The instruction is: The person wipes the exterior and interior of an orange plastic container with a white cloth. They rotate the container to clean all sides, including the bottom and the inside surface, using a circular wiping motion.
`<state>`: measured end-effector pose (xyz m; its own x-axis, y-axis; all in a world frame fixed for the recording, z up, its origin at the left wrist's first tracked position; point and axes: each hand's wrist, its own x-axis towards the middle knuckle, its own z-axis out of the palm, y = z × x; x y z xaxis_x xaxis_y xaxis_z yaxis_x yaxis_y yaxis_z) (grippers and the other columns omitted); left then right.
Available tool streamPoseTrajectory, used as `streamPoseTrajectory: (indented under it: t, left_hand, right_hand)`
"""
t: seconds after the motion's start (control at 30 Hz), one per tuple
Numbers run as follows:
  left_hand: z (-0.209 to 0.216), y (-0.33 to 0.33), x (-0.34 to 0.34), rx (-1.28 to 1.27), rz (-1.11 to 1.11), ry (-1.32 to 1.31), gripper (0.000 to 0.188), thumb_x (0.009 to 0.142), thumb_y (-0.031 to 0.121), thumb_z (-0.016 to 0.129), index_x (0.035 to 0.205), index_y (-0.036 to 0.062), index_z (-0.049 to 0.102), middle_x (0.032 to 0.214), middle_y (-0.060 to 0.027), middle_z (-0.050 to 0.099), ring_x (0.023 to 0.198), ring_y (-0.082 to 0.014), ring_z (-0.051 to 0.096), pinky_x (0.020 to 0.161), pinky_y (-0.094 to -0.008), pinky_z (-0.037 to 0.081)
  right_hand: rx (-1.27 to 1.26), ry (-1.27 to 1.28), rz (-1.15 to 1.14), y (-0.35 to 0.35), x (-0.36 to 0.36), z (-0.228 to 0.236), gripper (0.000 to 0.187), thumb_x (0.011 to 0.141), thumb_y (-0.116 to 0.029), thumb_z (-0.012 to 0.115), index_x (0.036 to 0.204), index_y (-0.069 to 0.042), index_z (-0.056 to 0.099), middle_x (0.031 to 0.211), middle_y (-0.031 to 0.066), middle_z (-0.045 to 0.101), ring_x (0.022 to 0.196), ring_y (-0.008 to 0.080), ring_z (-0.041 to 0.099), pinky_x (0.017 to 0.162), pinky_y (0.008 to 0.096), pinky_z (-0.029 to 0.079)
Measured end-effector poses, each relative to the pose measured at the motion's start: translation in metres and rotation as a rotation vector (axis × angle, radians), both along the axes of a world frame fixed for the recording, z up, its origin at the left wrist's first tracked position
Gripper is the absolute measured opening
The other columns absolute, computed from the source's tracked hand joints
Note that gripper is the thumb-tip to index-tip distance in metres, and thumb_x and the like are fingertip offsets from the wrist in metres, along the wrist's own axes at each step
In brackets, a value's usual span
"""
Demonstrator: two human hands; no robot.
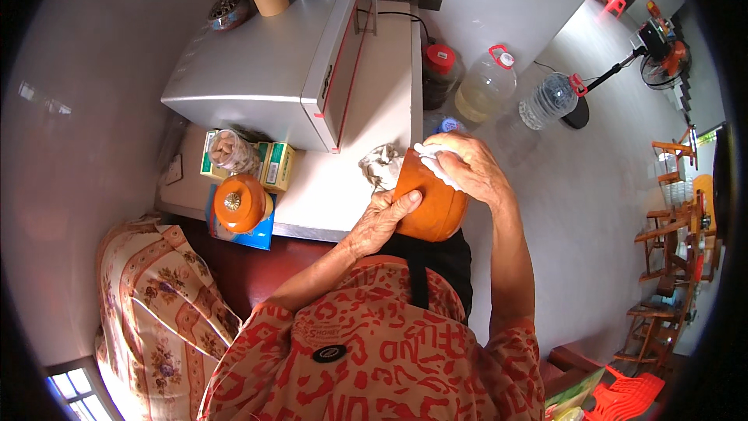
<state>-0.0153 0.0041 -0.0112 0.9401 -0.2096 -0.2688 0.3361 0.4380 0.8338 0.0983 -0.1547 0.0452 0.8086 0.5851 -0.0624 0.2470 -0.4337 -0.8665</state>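
Observation:
An orange-brown container with a smooth, leather-like surface (430, 209) is held in front of my body, tilted, just off the counter's front corner. My left hand (380, 220) grips its near left side, thumb lying over the surface and the other fingers mostly hidden. Pinched in my right hand (475, 170) is a white tissue or cloth (438, 164), pressed against the container's upper right edge. Close behind it, a crumpled grey-and-white cloth or bag (380, 164) lies on the white counter (315, 191). The container's inside cannot be seen.
A silver microwave-like appliance (241, 82) fills the counter's back. To the left stand an orange lidded jar (238, 204), a clear jar (232, 151) and small boxes (278, 167). Large plastic bottles (485, 90) and a fan (662, 62) stand on the floor to the right.

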Motion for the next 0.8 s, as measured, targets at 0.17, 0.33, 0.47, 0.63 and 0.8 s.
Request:
streamPoseTrajectory:
  t: [0.17, 0.33, 0.47, 0.63, 0.8]
  left_hand:
    - [-0.01, 0.002, 0.007, -0.076, 0.087, 0.018, 0.046, 0.09, 0.038, 0.061, 0.117, 0.0005, 0.058, 0.108, -0.0064, 0.063, 0.101, -0.0123, 0.056, 0.091, -0.029, 0.044]
    - [-0.011, 0.001, 0.018, -0.267, 0.229, 0.107, 0.044, 0.089, 0.036, 0.061, 0.12, 0.005, 0.054, 0.114, -0.0076, 0.061, 0.104, -0.0178, 0.059, 0.094, -0.0368, 0.046]
    - [-0.011, -0.002, 0.026, -0.45, 0.327, 0.235, 0.042, 0.089, 0.034, 0.061, 0.122, 0.0089, 0.054, 0.116, -0.0068, 0.06, 0.105, -0.0202, 0.058, 0.093, -0.0392, 0.046]
    - [-0.021, 0.001, 0.032, -0.506, 0.374, 0.299, 0.04, 0.089, 0.034, 0.062, 0.118, 0.0084, 0.055, 0.112, -0.0107, 0.061, 0.104, -0.0246, 0.058, 0.095, -0.0427, 0.046]
    - [-0.009, -0.002, 0.033, -0.646, 0.403, 0.305, 0.046, 0.089, 0.036, 0.061, 0.123, 0.0073, 0.05, 0.116, -0.0116, 0.059, 0.107, -0.0257, 0.057, 0.094, -0.0429, 0.048]
  right_hand:
    - [0.198, -0.119, -0.105, -0.006, -0.015, -0.011, 0.022, 0.083, -0.006, 0.049, 0.098, -0.001, 0.063, 0.092, 0.0145, 0.063, 0.078, 0.0307, 0.06, 0.077, 0.041, 0.047]
    - [0.133, -0.578, -0.244, 0.002, -0.032, -0.031, 0.027, 0.081, -0.003, 0.052, 0.107, -0.003, 0.06, 0.103, 0.0143, 0.061, 0.094, 0.0338, 0.054, 0.084, 0.0419, 0.043]
    - [0.094, -0.837, -0.333, 0.018, -0.05, -0.037, 0.03, 0.079, -0.004, 0.056, 0.109, -0.006, 0.061, 0.109, 0.0104, 0.059, 0.096, 0.0303, 0.053, 0.084, 0.0397, 0.042]
    - [-0.115, -1.053, -0.369, 0.035, -0.077, -0.058, 0.029, 0.08, -0.016, 0.061, 0.109, -0.014, 0.063, 0.117, 0.0018, 0.056, 0.107, 0.024, 0.048, 0.085, 0.0376, 0.037]
    - [-0.095, -1.093, -0.436, 0.036, -0.094, -0.089, 0.036, 0.08, -0.02, 0.065, 0.116, -0.017, 0.06, 0.126, 0.0034, 0.052, 0.112, 0.0238, 0.042, 0.09, 0.0361, 0.034]
